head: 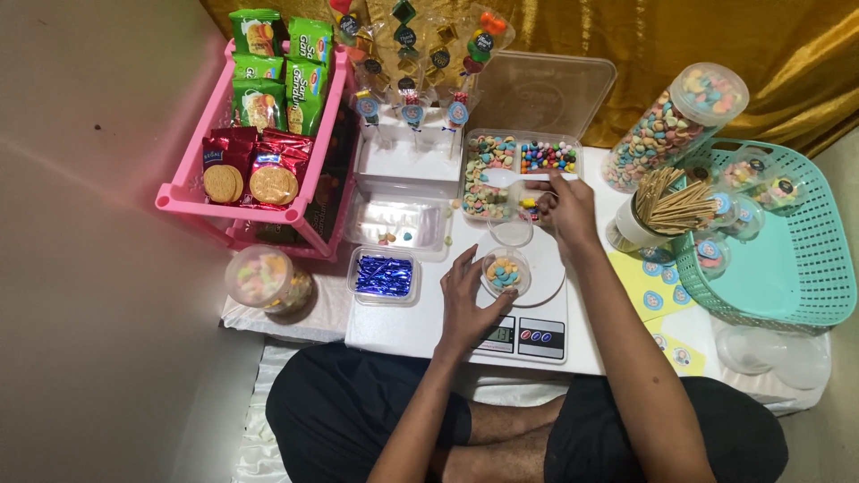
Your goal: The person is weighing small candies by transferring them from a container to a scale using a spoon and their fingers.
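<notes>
Sitting cross-legged at a low white table [394, 326], the person rests the left hand [467, 300] on a kitchen scale [528, 309], fingers loosely spread and touching the side of a small clear cup [506, 271] of pastel candies that sits on the scale's round plate. The right hand [565, 207] is pinched around a white scoop [512, 180] over the divided candy tray [519, 174] just behind the scale. A pink snack rack [259, 134] stands to the left, a teal basket [787, 250] to the right.

Bright overhead light on table centre, dim left wall, sharp focus, slight edge distortion
</notes>
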